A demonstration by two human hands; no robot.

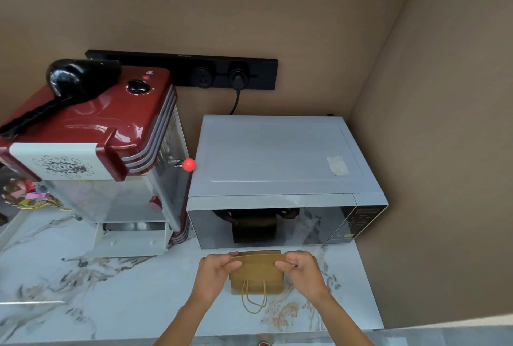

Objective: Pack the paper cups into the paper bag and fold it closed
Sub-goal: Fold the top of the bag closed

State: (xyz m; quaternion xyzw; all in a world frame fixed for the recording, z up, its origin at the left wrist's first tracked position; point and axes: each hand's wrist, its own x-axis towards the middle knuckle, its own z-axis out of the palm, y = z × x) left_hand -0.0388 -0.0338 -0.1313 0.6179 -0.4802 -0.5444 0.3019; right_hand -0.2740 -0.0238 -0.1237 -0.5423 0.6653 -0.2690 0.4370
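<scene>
- Nearest to the viewer, the two forearms reach forward over the marble desk [116,284] to the paper bag [256,276].
- The fingers [233,263] of the left hand [215,276] are pinched shut on the left end of the bag's folded top; the right hand [301,272] pinches the right end in the same way.
- The bag stands on the desk just in front of the microwave [280,179], its string handles [254,300] hanging toward the viewer.
- No paper cups are visible; I judge they are already inside, though this cannot be seen.
- The fold seems begun; pressing it flat remains.
</scene>
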